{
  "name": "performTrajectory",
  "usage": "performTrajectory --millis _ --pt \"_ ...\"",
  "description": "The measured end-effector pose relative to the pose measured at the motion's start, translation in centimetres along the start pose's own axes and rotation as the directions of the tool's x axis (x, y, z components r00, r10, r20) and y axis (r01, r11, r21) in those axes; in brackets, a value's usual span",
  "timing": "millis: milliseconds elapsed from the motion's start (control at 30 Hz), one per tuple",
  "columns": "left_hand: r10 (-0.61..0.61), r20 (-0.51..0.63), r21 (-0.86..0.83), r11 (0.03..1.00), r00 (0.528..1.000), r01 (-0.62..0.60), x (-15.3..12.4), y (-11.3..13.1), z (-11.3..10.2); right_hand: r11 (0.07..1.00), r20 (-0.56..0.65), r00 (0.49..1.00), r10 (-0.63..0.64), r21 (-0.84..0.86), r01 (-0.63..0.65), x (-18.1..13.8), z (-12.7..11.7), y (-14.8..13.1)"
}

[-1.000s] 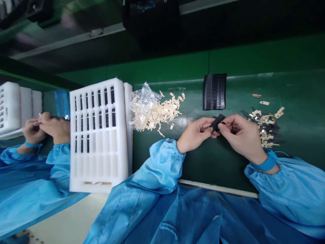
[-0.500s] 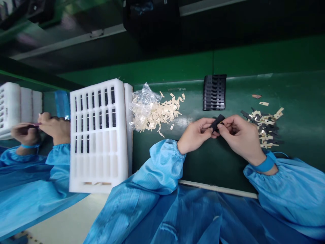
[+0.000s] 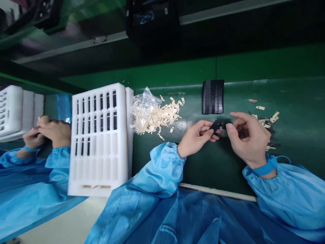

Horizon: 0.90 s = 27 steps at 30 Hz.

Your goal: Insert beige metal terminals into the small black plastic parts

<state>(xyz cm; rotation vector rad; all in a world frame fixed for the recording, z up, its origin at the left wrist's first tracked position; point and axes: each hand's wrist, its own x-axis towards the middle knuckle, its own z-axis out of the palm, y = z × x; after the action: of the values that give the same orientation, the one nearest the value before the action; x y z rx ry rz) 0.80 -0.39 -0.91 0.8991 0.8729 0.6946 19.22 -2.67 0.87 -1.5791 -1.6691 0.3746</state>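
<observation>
My left hand (image 3: 197,137) pinches a small black flat part (image 3: 216,124) above the green table (image 3: 215,162). My right hand (image 3: 247,137) hovers just right of that part, thumb and forefinger spread and curled, with nothing visible between them. Behind my right hand lies a scatter of cream and black small pieces (image 3: 269,125). A row of black parts stacked on edge (image 3: 213,97) stands beyond my hands. A clear bag spilling cream strips (image 3: 154,114) lies to the left of my left hand.
A white foam tray (image 3: 99,169) with slots, the upper rows holding black parts, stands at the left. Beyond it a co-worker's hands (image 3: 49,131) in blue sleeves work near more white trays (image 3: 15,108). A pale strip marks the table's near edge (image 3: 215,191).
My right hand has let go of the black part and opened, drawing slightly to the right. My left hand keeps the part. The co-worker's hands shifted a little.
</observation>
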Motion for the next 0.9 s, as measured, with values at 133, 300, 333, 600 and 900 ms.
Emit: performTrajectory --millis 133,300,333,600,900 --pt "0.0 -0.033 -0.045 0.999 0.999 -0.002 -0.1 0.6 0.2 0.995 -0.039 0.999 0.01 0.101 -0.006 -0.3 0.0 0.0" --pt "0.059 -0.008 0.025 0.998 0.998 -0.059 0.0 0.1 0.3 0.994 0.028 0.999 0.031 0.106 -0.033 -0.1 0.5 0.0" --pt "0.07 -0.017 0.055 0.996 0.997 -0.069 0.0 -0.2 0.3 0.994 0.054 0.998 0.02 0.108 -0.026 -0.1 0.6 -0.1" --pt "0.065 -0.119 0.177 0.983 0.991 -0.043 -0.4 -1.1 0.9 0.994 0.043 0.993 -0.109 -0.004 0.109 -0.8 1.2 -0.6" --pt "0.109 -0.204 0.267 0.962 0.973 -0.052 -0.9 -1.2 2.1 0.999 -0.015 0.999 0.04 0.036 -0.039 -0.7 1.4 -1.3"
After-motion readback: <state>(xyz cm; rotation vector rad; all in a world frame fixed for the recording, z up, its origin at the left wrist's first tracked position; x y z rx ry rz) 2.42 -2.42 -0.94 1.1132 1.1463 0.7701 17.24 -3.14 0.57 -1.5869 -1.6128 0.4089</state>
